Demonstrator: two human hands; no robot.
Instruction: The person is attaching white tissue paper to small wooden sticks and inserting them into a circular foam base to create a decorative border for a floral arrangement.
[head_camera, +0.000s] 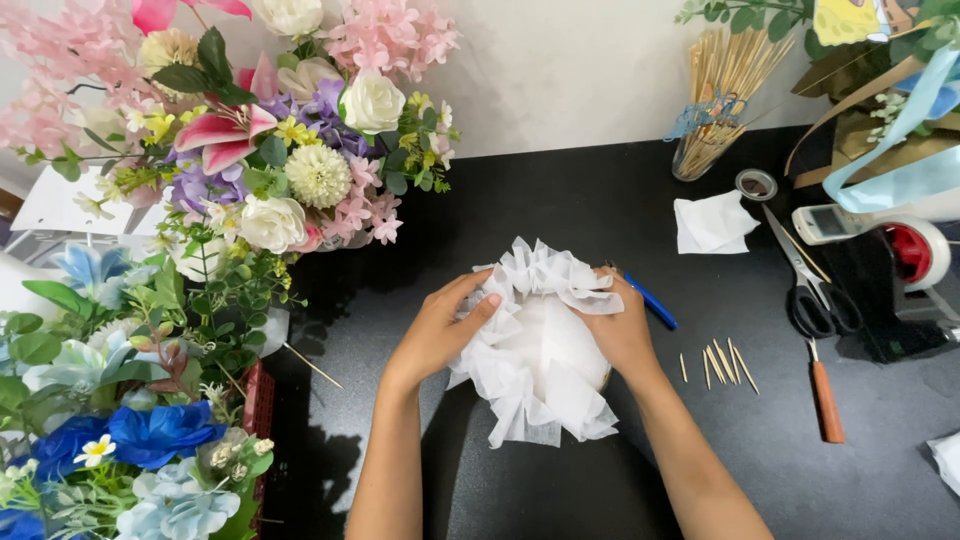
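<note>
The grip is two-handed: the left hand (437, 335) lies against the left flank of a white ruffled mesh bundle (540, 345), fingers curled onto its gathered top with the thumb laid across the frills, while the right hand (622, 330) cups the right flank, its fingers mostly hidden behind the fabric, so both hands press inward around the bundle and neither is spread open. The bundle sits in the middle of the black counter (600, 200), a rounded pale core wrapped in sheer netting that flares into ruffles above and loose tails below. It looks very light and soft; the netting probably crumples and slides over the core, so holding it by the firm round body from both sides seems safer than tugging the frilly edge. Just beside the right hand lies a blue pen (652, 302), then a scatter of short wooden sticks (718, 362). Farther right are black-handled scissors (812, 295), a wooden-handled tool (826, 400), a white tissue (712, 224) and a jar of sticks (712, 110). Artificial flower arrangements (250, 150) fill the left side.
</note>
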